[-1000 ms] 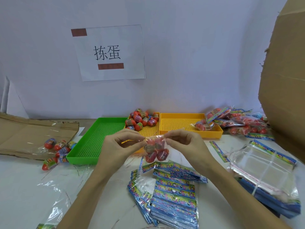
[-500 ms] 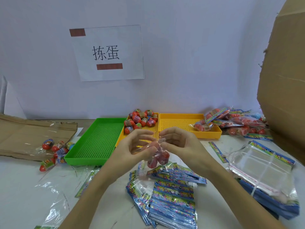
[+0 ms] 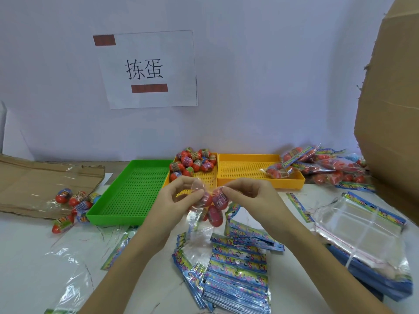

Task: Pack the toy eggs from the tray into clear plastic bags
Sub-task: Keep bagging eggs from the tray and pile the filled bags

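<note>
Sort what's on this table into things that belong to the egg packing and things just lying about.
Part of the job:
left hand and right hand, both pinching the bag of eggs
loose eggs in the middle yellow tray
stack of flat bags
packed bags

Lying about:
green tray
cardboard sheet
paper sign
big cardboard box

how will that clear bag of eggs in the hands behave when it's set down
The bag of eggs is probably floppy: its film sags below the left hand and right hand. The rounded eggs would likely shift and roll inside it. Glossy film looks slippery.
</note>
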Demonstrator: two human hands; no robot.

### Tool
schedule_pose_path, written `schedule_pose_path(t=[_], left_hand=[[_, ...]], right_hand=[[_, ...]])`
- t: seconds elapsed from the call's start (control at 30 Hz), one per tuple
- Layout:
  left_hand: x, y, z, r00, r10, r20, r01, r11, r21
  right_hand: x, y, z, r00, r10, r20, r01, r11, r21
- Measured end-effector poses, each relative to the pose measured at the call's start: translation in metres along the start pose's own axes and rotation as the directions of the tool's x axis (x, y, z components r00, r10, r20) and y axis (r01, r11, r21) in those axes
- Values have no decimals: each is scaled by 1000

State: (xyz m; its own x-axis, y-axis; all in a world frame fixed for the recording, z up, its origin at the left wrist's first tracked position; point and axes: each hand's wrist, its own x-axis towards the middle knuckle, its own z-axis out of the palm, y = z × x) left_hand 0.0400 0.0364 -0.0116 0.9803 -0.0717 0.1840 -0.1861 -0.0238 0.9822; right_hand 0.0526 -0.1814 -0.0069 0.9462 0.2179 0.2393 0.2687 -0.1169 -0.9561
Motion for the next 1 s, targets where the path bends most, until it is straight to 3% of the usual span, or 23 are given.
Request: schedule_pose_path(t=[0.23, 0.63, 0.83, 1.0], left_hand=[[0, -1, 0, 999, -15, 44, 15, 1000, -19], [1, 0, 1, 987, -93, -132, 62, 973, -221], [0, 2, -1, 993, -119, 15, 120, 969, -214], [-1, 2, 0, 995, -99, -8, 97, 981, -167]], right_hand=[[0, 2, 2, 998, -4, -62, 3, 1000, -17], [-6, -3, 17, 974, -110, -200, 101, 993, -55], [-8, -6, 18, 981, -128, -149, 113, 988, -100], [-9, -7, 17, 983, -115, -140, 103, 991, -90]])
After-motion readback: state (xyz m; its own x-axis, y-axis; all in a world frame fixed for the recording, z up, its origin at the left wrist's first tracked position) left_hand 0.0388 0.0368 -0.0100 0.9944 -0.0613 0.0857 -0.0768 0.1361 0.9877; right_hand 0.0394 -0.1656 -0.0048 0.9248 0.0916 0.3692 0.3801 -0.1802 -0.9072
